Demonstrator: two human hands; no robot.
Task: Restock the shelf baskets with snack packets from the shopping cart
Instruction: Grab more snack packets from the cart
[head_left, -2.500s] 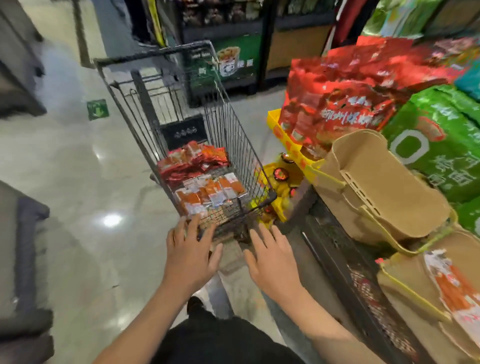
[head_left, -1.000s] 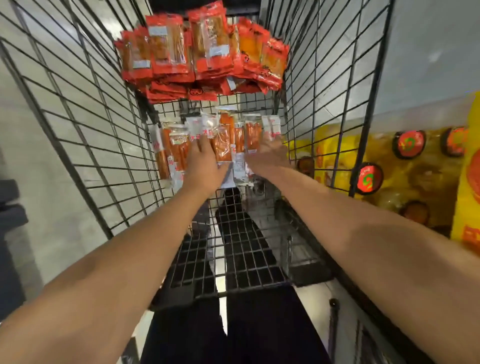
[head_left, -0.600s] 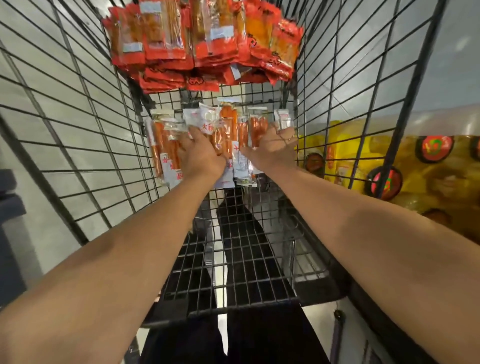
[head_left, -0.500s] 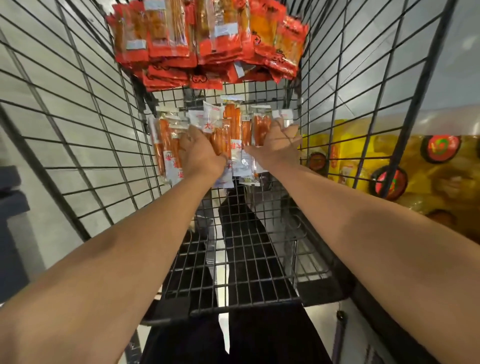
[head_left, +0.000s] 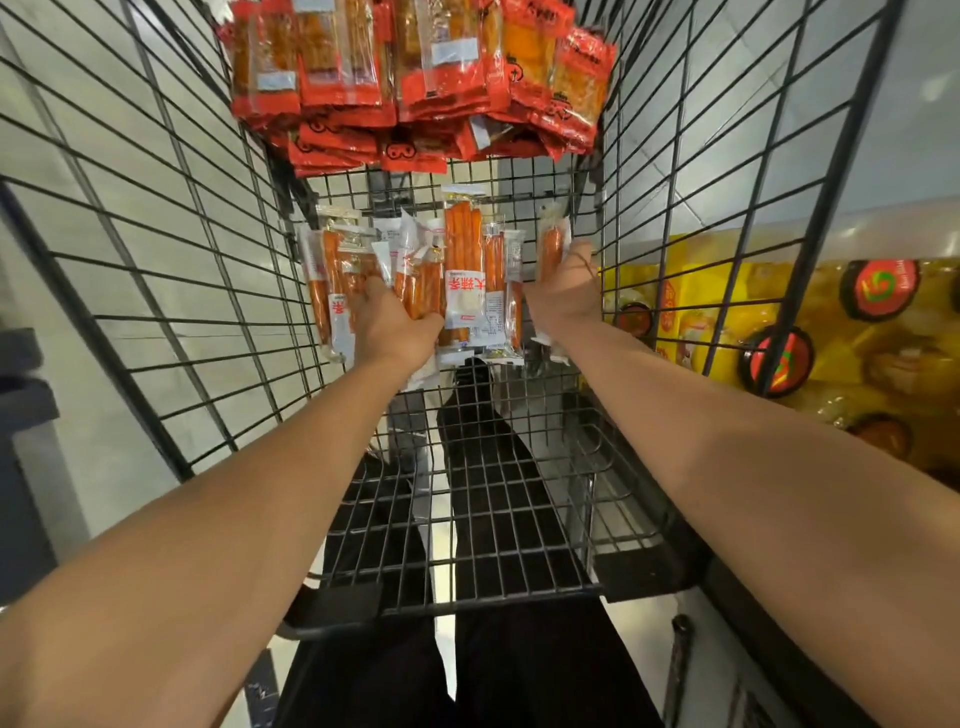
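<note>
Inside the wire shopping cart: left hand and right hand, fingers curled round the two ends of a bundle of clear orange-stick snack packets gripped between them; red packets heaped just beyond; yellow bottles outside, right of the right hand.

Beyond the wire mesh on the right stands a row of clear plastic bottles of yellow cooking oil with round red-and-black caps, packed close side by side. A pale glossy tiled floor spreads on the left, where a dark grey block-shaped fixture sits at the frame edge.
</note>
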